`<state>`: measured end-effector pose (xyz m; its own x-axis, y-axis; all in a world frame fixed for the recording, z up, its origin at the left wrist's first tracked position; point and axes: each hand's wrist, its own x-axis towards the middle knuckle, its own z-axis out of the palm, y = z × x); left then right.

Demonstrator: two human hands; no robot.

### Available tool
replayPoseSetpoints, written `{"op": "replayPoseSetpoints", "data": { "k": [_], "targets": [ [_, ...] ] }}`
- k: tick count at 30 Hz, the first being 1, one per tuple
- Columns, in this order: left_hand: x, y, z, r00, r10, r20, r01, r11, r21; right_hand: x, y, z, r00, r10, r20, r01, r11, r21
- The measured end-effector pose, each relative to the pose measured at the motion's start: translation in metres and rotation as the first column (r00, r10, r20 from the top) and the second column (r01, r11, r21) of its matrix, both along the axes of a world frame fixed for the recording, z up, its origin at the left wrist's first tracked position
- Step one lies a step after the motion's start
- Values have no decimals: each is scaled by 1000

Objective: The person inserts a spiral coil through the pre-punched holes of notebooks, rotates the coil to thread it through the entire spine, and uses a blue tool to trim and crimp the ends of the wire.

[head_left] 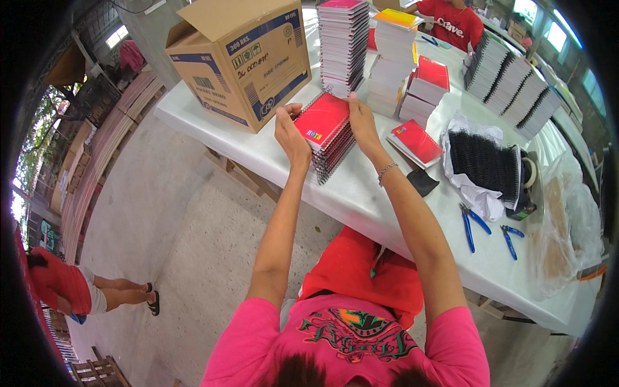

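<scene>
At the white counter (361, 195), gripping a red-covered notebook stack (324, 118) between both hands (293, 137), likely to keep edges flush.

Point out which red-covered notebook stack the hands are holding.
The wire-bound notebook stack between the left hand and right hand; the others, like the red-topped stack beside the yellow-topped stack, are outside their grip.

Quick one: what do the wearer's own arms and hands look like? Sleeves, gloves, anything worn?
Short, plain bright pink sleeves: left sleeve, right sleeve. Both forearms are uncovered below them. The left hand and right hand are ungloved. A thin, silvery, chain-like bracelet circles the right wrist; none shows on the left. No cables visible on either arm.
</scene>
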<state>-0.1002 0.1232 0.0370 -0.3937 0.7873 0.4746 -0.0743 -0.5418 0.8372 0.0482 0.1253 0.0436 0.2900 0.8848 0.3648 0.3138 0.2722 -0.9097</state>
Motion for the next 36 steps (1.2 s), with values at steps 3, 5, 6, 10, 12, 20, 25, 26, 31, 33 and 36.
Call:
{"op": "replayPoseSetpoints", "data": {
  "k": [3, 5, 6, 10, 12, 20, 25, 26, 31, 33, 36],
  "targets": [
    [5, -3, -6, 1000, 13, 10, -14, 999, 51, 6, 2, -9, 995, -22, -94, 19, 999, -33],
    [3, -3, -11, 1000, 26, 14, -27, 997, 69, 6, 0, -9, 995, -1, -98, -25, 964, -263],
    [4, -3, -12, 1000, 18, 19, -19, 998, 62, 4, 0, -10, 994, -28, -102, 6, 979, -204],
    [5, -2, -15, 1000, 15, -13, -14, 998, 69, -8, -3, -9, 988, -95, -119, 82, 991, -103],
    [5, -1, -15, 1000, 25, -9, -24, 997, 80, -11, -4, -7, 986, -112, -124, 97, 988, -122],
    [4, 0, -17, 1000, 18, 6, -19, 998, 59, -12, -6, -6, 987, -110, -113, 92, 984, -153],
    [-3, -1, -13, 991, 100, -88, -89, 989, 117, 23, -5, -17, 997, -71, -42, 72, 997, 40],
    [-8, -2, -11, 998, 57, -22, -55, 994, 94, 41, -7, -18, 992, -119, 49, 114, 988, 102],
    [-49, -22, 7, 994, 88, 70, -98, 985, 145, 139, -52, 5, 426, -69, 902, 613, 755, -231],
    [-39, -39, 23, 985, 159, 72, -173, 950, 259, 165, -62, 7, 522, 88, 848, 581, 691, -429],
    [-20, -67, 45, 979, 201, 22, -189, 872, 451, 178, -64, 2, 620, 194, 760, 507, 641, -577]
  ]
}}
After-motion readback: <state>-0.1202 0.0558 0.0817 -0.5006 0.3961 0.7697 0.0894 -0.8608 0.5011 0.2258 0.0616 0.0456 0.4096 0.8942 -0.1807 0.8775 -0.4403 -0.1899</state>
